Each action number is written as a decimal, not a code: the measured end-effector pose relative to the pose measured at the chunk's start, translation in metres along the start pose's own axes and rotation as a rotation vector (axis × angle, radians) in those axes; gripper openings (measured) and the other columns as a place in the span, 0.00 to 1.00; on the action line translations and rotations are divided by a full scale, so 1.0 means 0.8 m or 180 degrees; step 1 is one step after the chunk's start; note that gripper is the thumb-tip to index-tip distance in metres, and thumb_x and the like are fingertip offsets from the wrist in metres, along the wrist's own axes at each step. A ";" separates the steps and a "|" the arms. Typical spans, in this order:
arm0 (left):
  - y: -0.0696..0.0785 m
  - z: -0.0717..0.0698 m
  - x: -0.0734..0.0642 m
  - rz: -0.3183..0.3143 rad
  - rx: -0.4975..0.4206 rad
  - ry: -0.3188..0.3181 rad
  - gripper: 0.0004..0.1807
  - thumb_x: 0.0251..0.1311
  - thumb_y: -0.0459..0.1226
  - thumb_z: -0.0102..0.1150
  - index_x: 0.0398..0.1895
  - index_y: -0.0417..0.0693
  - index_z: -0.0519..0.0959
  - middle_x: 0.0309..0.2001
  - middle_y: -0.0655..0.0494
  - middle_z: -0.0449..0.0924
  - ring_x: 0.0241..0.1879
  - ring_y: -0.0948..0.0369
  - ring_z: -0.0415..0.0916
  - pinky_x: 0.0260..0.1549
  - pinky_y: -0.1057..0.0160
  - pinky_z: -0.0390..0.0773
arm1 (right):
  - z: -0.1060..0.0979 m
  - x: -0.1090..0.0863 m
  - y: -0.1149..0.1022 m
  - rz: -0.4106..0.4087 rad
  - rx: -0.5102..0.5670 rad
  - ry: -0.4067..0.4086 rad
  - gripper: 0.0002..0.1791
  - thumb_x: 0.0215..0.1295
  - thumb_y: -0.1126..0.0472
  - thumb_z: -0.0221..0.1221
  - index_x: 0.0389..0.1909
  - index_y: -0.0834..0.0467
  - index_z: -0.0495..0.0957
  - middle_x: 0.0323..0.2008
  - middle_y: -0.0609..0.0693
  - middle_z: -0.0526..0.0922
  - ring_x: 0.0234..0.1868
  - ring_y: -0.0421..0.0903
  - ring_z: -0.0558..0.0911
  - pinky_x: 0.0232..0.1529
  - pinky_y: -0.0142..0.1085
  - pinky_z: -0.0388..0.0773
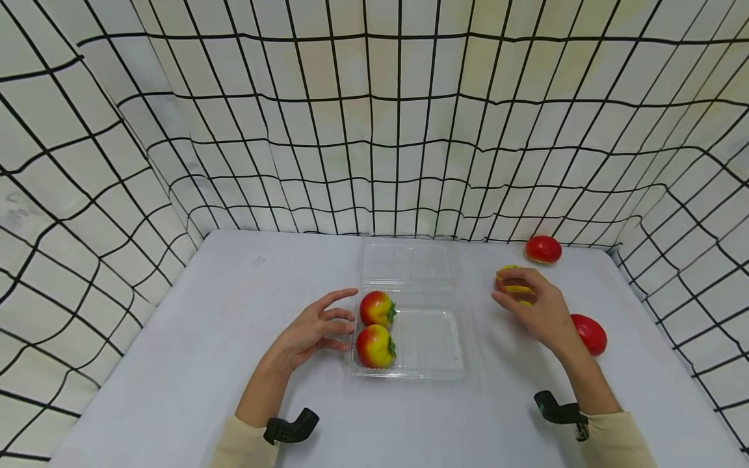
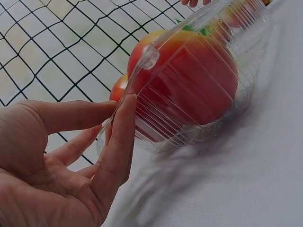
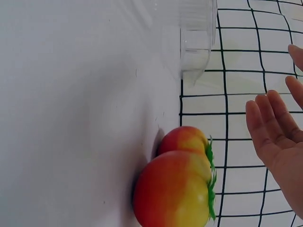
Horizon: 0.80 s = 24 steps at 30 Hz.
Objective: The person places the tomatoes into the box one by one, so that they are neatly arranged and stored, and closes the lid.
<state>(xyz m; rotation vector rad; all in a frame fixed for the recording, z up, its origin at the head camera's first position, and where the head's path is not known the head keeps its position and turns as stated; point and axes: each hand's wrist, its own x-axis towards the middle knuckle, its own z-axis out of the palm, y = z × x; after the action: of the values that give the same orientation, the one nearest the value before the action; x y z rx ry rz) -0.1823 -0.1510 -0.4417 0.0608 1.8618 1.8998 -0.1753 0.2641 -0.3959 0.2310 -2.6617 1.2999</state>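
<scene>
A clear plastic clamshell box (image 1: pixel 430 335) lies with its lid (image 1: pixel 409 263) folded back. Two red-and-yellow fruits with green leafy tops, one behind (image 1: pixel 374 307) and one in front (image 1: pixel 373 346), sit along its left side. My left hand (image 1: pixel 313 331) is at the box's left rim, fingers spread and fingertips at the plastic; the left wrist view shows the near fruit (image 2: pixel 189 80) through the wall. My right hand (image 1: pixel 541 309) hovers over two more such fruits (image 3: pixel 173 189), partly hidden beneath it in the head view. In the right wrist view its loose fingers (image 3: pixel 279 111) stand apart from them.
One red fruit (image 1: pixel 543 249) sits at the table's back right edge, and another (image 1: pixel 589 335) lies beside my right forearm. Black netting (image 1: pixel 400 140) over pale walls surrounds the white tabletop (image 1: pixel 281 266) at the back and both sides.
</scene>
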 end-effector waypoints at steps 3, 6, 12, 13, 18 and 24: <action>0.000 0.000 0.000 -0.0003 -0.0001 0.0014 0.40 0.66 0.31 0.63 0.80 0.55 0.63 0.48 0.50 0.76 0.44 0.57 0.81 0.40 0.60 0.90 | -0.005 0.000 0.006 0.0032 0.0020 0.0050 0.25 0.69 0.56 0.68 0.64 0.57 0.77 0.60 0.58 0.80 0.55 0.31 0.78 0.51 0.11 0.74; 0.001 0.001 0.000 -0.0004 0.0003 0.0026 0.39 0.66 0.31 0.64 0.80 0.56 0.63 0.48 0.50 0.76 0.44 0.56 0.81 0.40 0.60 0.90 | -0.009 0.000 0.010 0.0054 0.0008 0.0070 0.26 0.68 0.56 0.69 0.64 0.59 0.76 0.61 0.60 0.79 0.60 0.48 0.79 0.51 0.10 0.72; 0.000 0.001 -0.002 -0.0020 0.0001 0.0022 0.40 0.66 0.31 0.64 0.80 0.56 0.63 0.48 0.50 0.76 0.44 0.57 0.81 0.41 0.59 0.90 | -0.019 -0.002 0.017 0.0103 -0.0068 0.0062 0.28 0.69 0.54 0.68 0.66 0.60 0.75 0.63 0.61 0.78 0.64 0.59 0.76 0.51 0.09 0.70; 0.001 0.001 -0.002 -0.0016 -0.0001 0.0019 0.40 0.66 0.31 0.64 0.80 0.56 0.63 0.48 0.50 0.76 0.44 0.57 0.81 0.41 0.60 0.90 | -0.021 -0.002 0.018 0.0115 -0.0085 0.0062 0.28 0.69 0.54 0.68 0.66 0.60 0.75 0.63 0.61 0.77 0.65 0.59 0.76 0.51 0.08 0.70; 0.000 0.001 -0.002 -0.0012 -0.0002 0.0029 0.39 0.66 0.31 0.64 0.80 0.55 0.63 0.48 0.50 0.76 0.44 0.57 0.81 0.41 0.59 0.90 | -0.031 -0.004 0.022 0.0189 -0.0205 0.0033 0.30 0.69 0.51 0.67 0.67 0.59 0.74 0.66 0.61 0.75 0.66 0.62 0.74 0.51 0.07 0.67; -0.001 0.000 0.000 -0.0021 -0.0009 0.0042 0.39 0.66 0.31 0.63 0.80 0.55 0.63 0.48 0.50 0.76 0.44 0.57 0.81 0.40 0.59 0.90 | -0.042 -0.004 0.027 0.0344 -0.0412 -0.0051 0.32 0.69 0.48 0.68 0.68 0.57 0.73 0.68 0.63 0.73 0.68 0.63 0.72 0.63 0.31 0.80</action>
<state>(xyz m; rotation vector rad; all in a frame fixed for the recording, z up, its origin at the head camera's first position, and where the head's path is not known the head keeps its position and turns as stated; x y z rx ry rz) -0.1819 -0.1507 -0.4420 0.0413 1.8659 1.9028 -0.1739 0.3044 -0.3927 0.0816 -2.7936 1.1527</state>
